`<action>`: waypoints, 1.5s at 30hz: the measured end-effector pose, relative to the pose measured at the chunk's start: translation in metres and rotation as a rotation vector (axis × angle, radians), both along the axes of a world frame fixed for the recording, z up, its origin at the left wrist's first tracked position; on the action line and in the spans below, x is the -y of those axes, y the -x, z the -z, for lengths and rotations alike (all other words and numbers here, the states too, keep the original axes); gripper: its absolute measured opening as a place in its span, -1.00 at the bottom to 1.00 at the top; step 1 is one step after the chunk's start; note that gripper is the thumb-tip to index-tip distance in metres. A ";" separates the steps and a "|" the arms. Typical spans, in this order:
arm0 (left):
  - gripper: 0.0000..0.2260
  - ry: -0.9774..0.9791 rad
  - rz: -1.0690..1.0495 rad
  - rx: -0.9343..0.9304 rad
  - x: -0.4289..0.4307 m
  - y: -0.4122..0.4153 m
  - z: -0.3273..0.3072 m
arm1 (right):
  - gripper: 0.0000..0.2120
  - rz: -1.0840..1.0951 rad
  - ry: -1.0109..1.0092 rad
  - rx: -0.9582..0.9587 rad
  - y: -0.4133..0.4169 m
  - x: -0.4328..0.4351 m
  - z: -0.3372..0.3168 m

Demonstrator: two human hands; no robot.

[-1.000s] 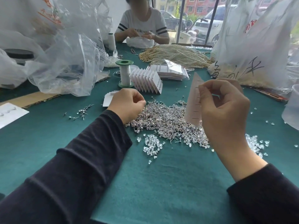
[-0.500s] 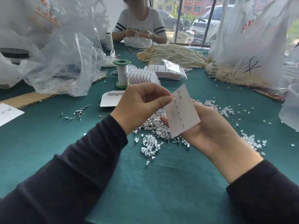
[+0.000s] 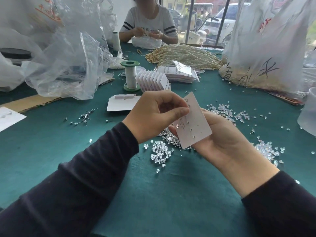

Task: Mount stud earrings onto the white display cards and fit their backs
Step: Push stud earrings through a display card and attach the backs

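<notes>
Up from the stud heap a second ago, the left hand (image 3: 153,115) is now at the white display card (image 3: 193,122), thumb and curled fingers pinching its upper left edge. Whether a stud sits between the fingertips I cannot tell. The right hand (image 3: 225,139), which had held the card edge-on, has turned it face-up and cradles it from beneath, fingers curled behind it. The card is tilted above the green table cover (image 3: 171,194). A few clear studs (image 3: 190,130) are already set in it, and the printed line along its left edge is too small to read.

Under the hands lies the heap of loose stud earrings (image 3: 169,136), with a cluster of clear backs (image 3: 159,153) just in front and more backs (image 3: 224,110) scattered to the right. Bare metal posts (image 3: 84,117) lie well to the left.

The big plastic bag (image 3: 256,48) on the right bears large black handwritten characters and some red print, neither of which I can make out. Something pale and grainy fills its bottom. The clear bag (image 3: 68,57) on the left carries a strip of fine print, unreadable. A translucent tub (image 3: 308,110) stands at the right edge, contents unclear.

Further back are a blank card (image 3: 119,105), a fanned row of cards (image 3: 153,81), a green-flanged thread spool (image 3: 130,76), sleeved card packets (image 3: 179,74) and pearl strands (image 3: 184,55). Another person (image 3: 148,19) sits opposite.
</notes>
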State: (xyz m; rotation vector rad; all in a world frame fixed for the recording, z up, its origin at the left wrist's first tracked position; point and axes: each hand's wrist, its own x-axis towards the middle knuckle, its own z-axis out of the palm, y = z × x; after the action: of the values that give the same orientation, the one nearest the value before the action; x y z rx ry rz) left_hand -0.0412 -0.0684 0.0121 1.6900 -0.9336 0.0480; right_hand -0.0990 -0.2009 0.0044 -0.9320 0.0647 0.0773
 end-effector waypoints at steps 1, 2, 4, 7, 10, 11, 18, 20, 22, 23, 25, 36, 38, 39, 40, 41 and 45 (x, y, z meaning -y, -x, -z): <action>-0.89 -0.005 -0.001 0.005 0.000 0.000 0.000 | -0.64 0.016 0.013 -0.005 0.000 0.000 0.000; -0.89 -0.011 -0.003 0.009 0.000 0.000 0.000 | -0.61 0.030 0.021 -0.012 0.000 -0.001 -0.001; -0.90 -0.026 -0.010 0.018 0.000 0.000 0.001 | -0.58 0.057 0.034 -0.040 0.000 -0.002 -0.001; -0.91 -0.050 -0.023 0.035 0.001 0.001 0.002 | -0.60 0.108 0.034 -0.077 0.000 -0.004 0.000; -0.94 -0.060 -0.069 0.048 0.001 0.002 0.002 | -0.62 0.173 0.022 -0.069 0.002 -0.005 0.000; -0.95 -0.060 -0.100 0.062 0.001 0.002 0.002 | -0.65 0.194 0.021 -0.067 0.002 -0.005 0.001; -0.80 -0.069 -0.172 0.246 0.002 0.006 0.002 | -0.94 0.383 0.016 -0.043 0.004 -0.008 -0.001; -0.71 -0.099 -0.176 0.306 0.003 0.009 0.002 | -0.94 0.415 0.016 -0.025 0.005 -0.008 -0.001; -0.73 -0.114 -0.206 0.339 0.005 0.010 0.003 | -0.95 0.424 0.025 0.018 0.006 -0.008 -0.002; -0.79 -0.098 -0.228 0.326 0.005 0.008 0.003 | -0.93 0.426 0.040 0.048 0.007 -0.008 -0.002; -0.90 -0.045 -0.268 0.245 0.004 0.005 0.002 | -0.89 0.423 0.111 0.114 0.008 -0.009 -0.003; -0.82 0.299 -0.119 -0.821 -0.009 -0.015 -0.001 | -0.87 0.481 1.269 0.757 0.019 -0.008 -0.012; -0.92 0.276 -0.208 -0.876 -0.009 -0.019 0.000 | -0.92 0.175 1.426 0.759 0.023 -0.008 -0.015; -0.93 0.262 -0.241 -0.902 -0.008 -0.021 0.001 | -0.91 -0.023 1.479 0.709 0.024 -0.008 -0.014; -0.92 0.249 -0.261 -0.934 -0.008 -0.023 0.002 | -0.89 -0.186 1.528 0.661 0.024 -0.009 -0.013; -0.90 0.236 -0.269 -0.967 -0.008 -0.024 0.003 | -0.87 -0.291 1.570 0.628 0.024 -0.010 -0.010; -0.89 0.191 -0.269 -1.039 -0.007 -0.026 0.005 | -0.89 -0.374 1.614 0.624 0.025 -0.017 -0.002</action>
State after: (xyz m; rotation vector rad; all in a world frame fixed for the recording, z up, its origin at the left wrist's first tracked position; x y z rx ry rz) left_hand -0.0155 -0.0610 0.0068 1.3670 0.0772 -0.5014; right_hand -0.1237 -0.1842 0.0065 -2.5292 -0.7372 0.0675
